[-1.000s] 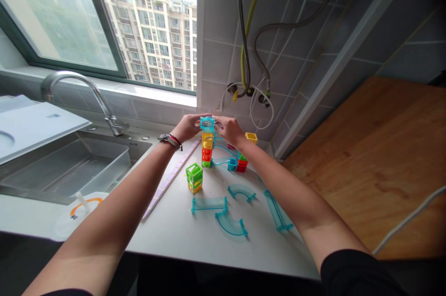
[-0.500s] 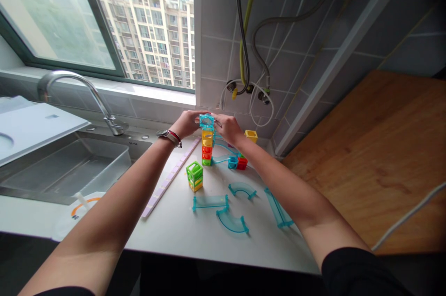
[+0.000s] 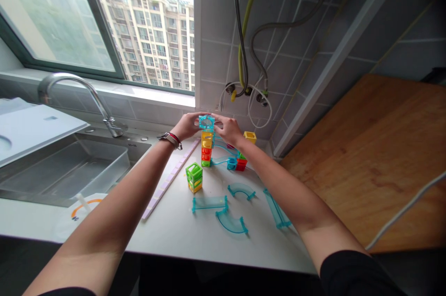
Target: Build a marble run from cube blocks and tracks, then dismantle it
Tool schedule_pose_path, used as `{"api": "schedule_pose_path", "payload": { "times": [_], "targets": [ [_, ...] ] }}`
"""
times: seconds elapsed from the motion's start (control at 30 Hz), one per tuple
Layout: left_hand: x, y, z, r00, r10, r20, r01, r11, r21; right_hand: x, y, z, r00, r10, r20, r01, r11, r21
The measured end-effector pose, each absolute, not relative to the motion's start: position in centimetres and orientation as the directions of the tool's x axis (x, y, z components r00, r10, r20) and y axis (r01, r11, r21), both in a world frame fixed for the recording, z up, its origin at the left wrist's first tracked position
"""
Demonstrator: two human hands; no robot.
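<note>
A clear blue block (image 3: 206, 122) with a round opening sits at the top of an upright tower of yellow, red and green blocks (image 3: 206, 147). My left hand (image 3: 188, 125) grips its left side, fingers reaching behind it. From the right, my right hand (image 3: 227, 128) pinches the same block. Blue track pieces (image 3: 221, 161) run from the tower to a lower cluster with a red block (image 3: 241, 164) and a blue block (image 3: 232, 163). A yellow block (image 3: 250, 136) shows behind my right wrist. Nearer me stands a small green and yellow stack (image 3: 194, 177).
Loose on the counter lie a straight blue track (image 3: 209, 202), curved tracks (image 3: 232, 223) (image 3: 241, 190) and a wider track (image 3: 277, 208). A pale purple strip (image 3: 170, 180) lies left of the tower. A sink (image 3: 139, 147) with faucet is leftward; a wooden board (image 3: 376, 166) leans right.
Both hands stay on the clear blue block at the tower's top, with only a slight shift of the fingers. The camera view has moved a little.
</note>
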State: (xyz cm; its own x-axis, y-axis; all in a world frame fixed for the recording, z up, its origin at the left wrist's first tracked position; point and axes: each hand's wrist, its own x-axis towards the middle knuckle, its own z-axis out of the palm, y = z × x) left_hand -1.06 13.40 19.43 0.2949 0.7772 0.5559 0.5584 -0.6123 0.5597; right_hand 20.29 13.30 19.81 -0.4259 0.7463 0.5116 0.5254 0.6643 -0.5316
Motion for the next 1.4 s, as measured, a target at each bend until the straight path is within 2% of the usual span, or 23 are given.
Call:
{"api": "schedule_pose_path", "payload": {
  "times": [0.17, 0.4, 0.53, 0.63, 0.7, 0.83, 1.0, 1.2, 1.4],
  "targets": [
    [-1.2, 13.2, 19.1, 0.289, 0.812, 0.507, 0.568, -0.572, 0.592, 21.1, 13.1, 20.0, -0.366, 0.768, 0.526, 0.466, 0.64, -0.611],
    [-2.4, 12.6, 17.6, 0.265, 0.885, 0.383, 0.517, -0.466, 0.718, 26.8, 8.7, 20.2, -0.101, 0.741, 0.664, 0.357, 0.65, -0.671],
    [-1.8, 6.9, 16.6, 0.033, 0.92, 0.391, 0.475, -0.358, 0.804, 31.4, 0.7, 17.5, 0.143, 0.775, 0.615, 0.368, 0.536, -0.76],
    [0.4, -0.7, 14.4, -0.242, 0.813, 0.529, 0.378, -0.423, 0.824, 33.9, -6.6, 12.7, 0.297, 0.831, 0.471, 0.359, 0.36, -0.861],
    [2.0, -5.8, 12.0, -0.33, 0.762, 0.556, 0.359, -0.444, 0.821, 34.8, -11.3, 9.1, 0.298, 0.872, 0.387, 0.391, 0.258, -0.883],
    [3.7, -12.3, 6.2, -0.143, 0.831, 0.537, 0.42, -0.441, 0.793, 35.1, -17.5, 4.4, 0.172, 0.947, 0.27, 0.506, 0.15, -0.849],
    [3.3, -13.7, 1.1, 0.167, 0.867, 0.47, 0.424, -0.494, 0.759, 34.7, -17.8, 3.6, 0.141, 0.957, 0.255, 0.547, 0.14, -0.825],
    [2.7, -13.3, 0.3, 0.291, 0.915, 0.278, 0.492, -0.393, 0.777, 32.7, -15.7, 1.2, 0.22, 0.942, 0.252, 0.438, 0.136, -0.889],
    [2.7, -13.6, 0.4, 0.306, 0.895, 0.326, 0.439, -0.436, 0.786, 32.6, -16.2, -1.5, 0.184, 0.955, 0.234, 0.456, 0.128, -0.88]
  ]
}}
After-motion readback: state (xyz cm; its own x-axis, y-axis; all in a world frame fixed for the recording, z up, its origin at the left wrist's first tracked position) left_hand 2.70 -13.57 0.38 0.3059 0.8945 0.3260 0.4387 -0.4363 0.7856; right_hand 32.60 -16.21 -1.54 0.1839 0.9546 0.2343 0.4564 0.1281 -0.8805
